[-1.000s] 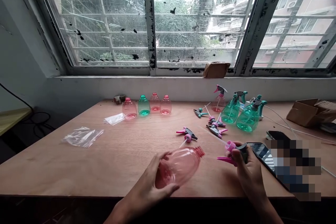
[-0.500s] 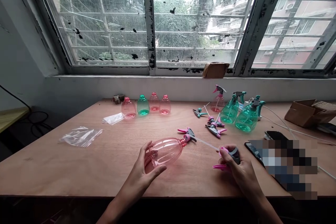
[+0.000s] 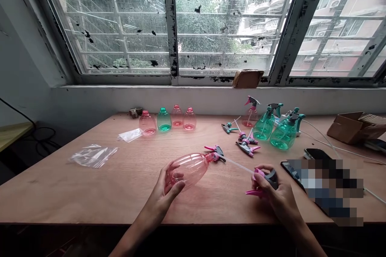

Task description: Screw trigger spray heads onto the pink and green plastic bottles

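Observation:
My left hand (image 3: 164, 192) is closed round the base of a clear pink spray bottle (image 3: 191, 168), which lies tilted with its open neck toward the right. In my right hand (image 3: 273, 192) is a pink and grey trigger sprayer head (image 3: 265, 178), its trigger hanging below my fingers. A thin white dip tube (image 3: 237, 164) runs left from that head, its tip at the bottle's mouth; I cannot tell whether the tip is inside. Just behind the neck, another pink and grey sprayer head (image 3: 219, 152) lies on the table, partly hidden.
Several capless bottles (image 3: 164, 120) stand at the back left, near plastic bags (image 3: 95, 156). Loose sprayer heads (image 3: 245, 147) lie beyond my hands, beside assembled green spray bottles (image 3: 283, 134). At right are a cardboard box (image 3: 346, 130), cables and a phone (image 3: 291, 172), partly blurred out.
The bottle has tipped slightly, its neck rising a little toward the tube. My left fingers have shifted on its base, and my right hand has moved slightly right with the sprayer head.

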Demonstrator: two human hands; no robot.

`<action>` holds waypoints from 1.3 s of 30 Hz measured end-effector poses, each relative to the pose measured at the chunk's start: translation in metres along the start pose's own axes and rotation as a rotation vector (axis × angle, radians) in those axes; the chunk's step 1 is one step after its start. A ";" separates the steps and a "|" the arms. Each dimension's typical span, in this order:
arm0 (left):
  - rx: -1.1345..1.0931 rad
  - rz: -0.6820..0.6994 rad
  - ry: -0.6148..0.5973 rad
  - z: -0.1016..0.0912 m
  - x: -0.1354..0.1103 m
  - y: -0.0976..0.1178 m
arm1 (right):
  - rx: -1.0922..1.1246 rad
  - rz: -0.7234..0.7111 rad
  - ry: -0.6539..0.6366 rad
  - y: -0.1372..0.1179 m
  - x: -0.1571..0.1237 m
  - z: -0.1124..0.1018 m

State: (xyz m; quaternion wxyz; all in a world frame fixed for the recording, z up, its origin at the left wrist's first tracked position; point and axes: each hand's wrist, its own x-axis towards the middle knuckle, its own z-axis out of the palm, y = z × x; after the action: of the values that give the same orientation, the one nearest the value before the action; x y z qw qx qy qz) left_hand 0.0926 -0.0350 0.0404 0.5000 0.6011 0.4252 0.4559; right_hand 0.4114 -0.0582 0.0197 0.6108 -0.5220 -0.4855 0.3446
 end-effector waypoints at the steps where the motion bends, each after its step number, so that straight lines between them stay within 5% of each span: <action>1: -0.004 0.005 -0.001 -0.001 0.000 -0.001 | -0.001 -0.002 -0.001 0.001 0.000 0.000; 5: -0.003 -0.020 -0.050 -0.004 -0.003 -0.002 | -0.027 -0.022 -0.083 0.003 -0.002 0.002; 11: -0.069 -0.082 -0.284 0.005 -0.013 0.008 | -0.060 0.013 -0.223 -0.001 -0.008 0.007; 18: -0.152 -0.059 -0.250 0.025 -0.003 -0.002 | 0.092 0.114 -0.172 -0.007 -0.014 0.021; 27: -0.076 0.068 -0.324 0.019 -0.006 0.000 | -0.068 0.039 -0.275 -0.011 -0.019 0.021; 39: -0.097 -0.004 -0.311 0.020 -0.005 0.005 | -0.040 0.050 -0.245 -0.003 -0.021 0.022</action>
State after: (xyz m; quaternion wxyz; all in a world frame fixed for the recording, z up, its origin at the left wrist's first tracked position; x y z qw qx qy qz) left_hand 0.1116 -0.0451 0.0433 0.5893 0.6386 0.3213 0.3764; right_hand 0.3844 -0.0719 0.0177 0.5276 -0.5000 -0.5501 0.4111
